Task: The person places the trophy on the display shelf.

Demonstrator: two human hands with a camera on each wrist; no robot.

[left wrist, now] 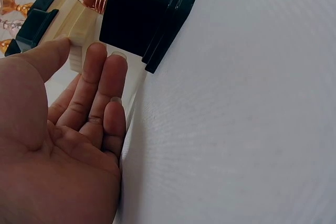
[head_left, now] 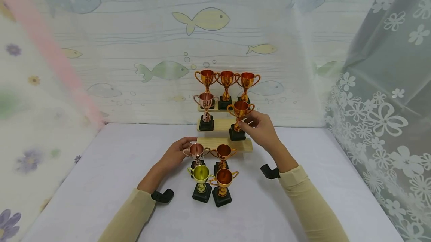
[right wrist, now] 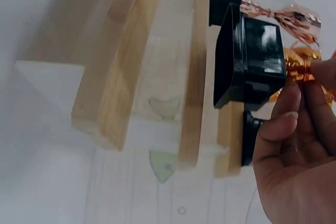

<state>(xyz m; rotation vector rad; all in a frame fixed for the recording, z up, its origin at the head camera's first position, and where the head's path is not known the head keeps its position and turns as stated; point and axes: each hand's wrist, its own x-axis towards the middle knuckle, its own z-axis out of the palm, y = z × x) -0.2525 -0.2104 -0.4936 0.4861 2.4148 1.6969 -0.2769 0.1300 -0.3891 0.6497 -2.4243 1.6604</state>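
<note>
My right hand (head_left: 262, 129) pinches the stem of a bronze trophy cup (head_left: 241, 110), its black base (right wrist: 262, 56) held off the boards at the right of the stepped wooden stand. My left hand (head_left: 176, 154) is at the left end of the lowest wooden step (head_left: 223, 144). In the left wrist view its thumb touches the board's end, and the other fingers (left wrist: 113, 77) reach up just below a trophy's black base (left wrist: 147, 14). On the middle step's left stands a rose-gold trophy (head_left: 206, 101); three bronze trophies (head_left: 226, 79) line the top step.
In front of the stand, on the white table (head_left: 111, 152), are a rose-gold trophy (head_left: 196, 151), a bronze trophy (head_left: 223, 152), a yellow-gold trophy (head_left: 201, 174) and an orange-gold trophy (head_left: 224, 178). A fish-print curtain (head_left: 134, 28) hangs behind.
</note>
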